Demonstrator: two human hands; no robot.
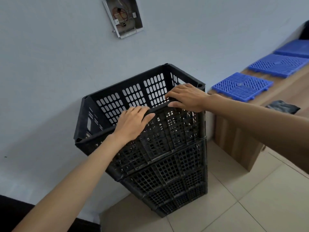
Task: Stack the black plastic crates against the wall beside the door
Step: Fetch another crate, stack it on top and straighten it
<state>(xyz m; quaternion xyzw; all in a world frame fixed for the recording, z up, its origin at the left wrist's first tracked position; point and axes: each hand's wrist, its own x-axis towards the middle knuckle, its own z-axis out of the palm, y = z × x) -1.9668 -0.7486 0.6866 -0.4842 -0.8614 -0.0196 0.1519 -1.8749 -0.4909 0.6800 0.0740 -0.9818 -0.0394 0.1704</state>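
A stack of black perforated plastic crates stands on the tiled floor against the pale blue wall. The top crate (127, 96) is open and empty, its far side close to the wall. A lower crate (175, 168) and more below it carry it. My left hand (132, 124) lies over the near rim of the top crate, fingers curled on the edge. My right hand (185, 97) rests on the same rim further right, fingers over the edge, thumb on the outside.
A low wooden bench (237, 139) stands to the right of the stack, with blue plastic grid tiles (242, 87) and a dark cloth (282, 107) on it. An open electrical box (122, 15) with loose wires is on the wall above. Beige floor tiles (250, 206) lie in front.
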